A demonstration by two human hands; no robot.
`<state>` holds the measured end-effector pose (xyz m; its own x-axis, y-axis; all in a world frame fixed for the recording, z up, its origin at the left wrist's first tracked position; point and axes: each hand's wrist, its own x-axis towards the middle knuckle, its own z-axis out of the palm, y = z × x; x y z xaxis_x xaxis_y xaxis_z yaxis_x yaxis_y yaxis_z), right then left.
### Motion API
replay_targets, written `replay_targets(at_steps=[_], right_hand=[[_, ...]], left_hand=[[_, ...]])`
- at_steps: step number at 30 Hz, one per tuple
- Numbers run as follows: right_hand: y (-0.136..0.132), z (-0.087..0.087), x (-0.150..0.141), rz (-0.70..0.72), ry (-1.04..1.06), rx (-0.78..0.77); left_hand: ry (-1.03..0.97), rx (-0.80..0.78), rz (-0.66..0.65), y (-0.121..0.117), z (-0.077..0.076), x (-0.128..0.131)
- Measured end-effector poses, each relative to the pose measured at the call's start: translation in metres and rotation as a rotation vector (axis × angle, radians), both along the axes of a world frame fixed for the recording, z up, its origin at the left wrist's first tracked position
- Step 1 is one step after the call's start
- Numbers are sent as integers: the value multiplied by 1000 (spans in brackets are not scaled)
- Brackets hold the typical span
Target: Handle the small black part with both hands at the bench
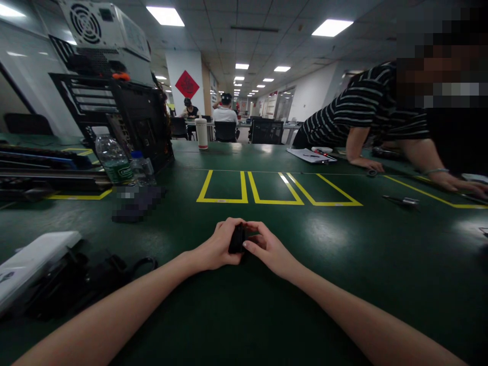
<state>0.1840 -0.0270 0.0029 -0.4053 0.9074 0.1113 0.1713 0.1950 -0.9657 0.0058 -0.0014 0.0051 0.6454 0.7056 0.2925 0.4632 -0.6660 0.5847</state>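
A small black box-like object [237, 240] is held just above or on the green table [213, 315], near the middle of the view; I cannot make out its kind. My left hand [221, 246] wraps round its left side, thumb below and fingers over the top. On the other side, my right hand [269, 249] has its fingers curved and its thumb tip at the object's right edge. Whether the right fingers grip anything small is hidden from view.
Yellow tape frames [222, 201] mark the table ahead. At left stand a computer case [141, 122], a water bottle [112, 155] and black cabled gear [76, 279]. A white cup [202, 133] stands further back. A person in a striped shirt [358, 101] leans over a screwdriver-like tool [402, 201] at right.
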Motion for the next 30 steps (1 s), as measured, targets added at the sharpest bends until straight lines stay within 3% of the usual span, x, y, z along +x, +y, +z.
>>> replay_targets(at_steps=[8, 20, 30], right_hand=[[-2, 0, -1, 18, 4, 80], [-3, 6, -1, -5, -18, -17], [-3, 2, -1, 29, 44, 23]], left_hand=[[16, -27, -54, -4, 11, -4], [-4, -39, 14, 3, -5, -1], [24, -10, -45, -3, 9, -4]])
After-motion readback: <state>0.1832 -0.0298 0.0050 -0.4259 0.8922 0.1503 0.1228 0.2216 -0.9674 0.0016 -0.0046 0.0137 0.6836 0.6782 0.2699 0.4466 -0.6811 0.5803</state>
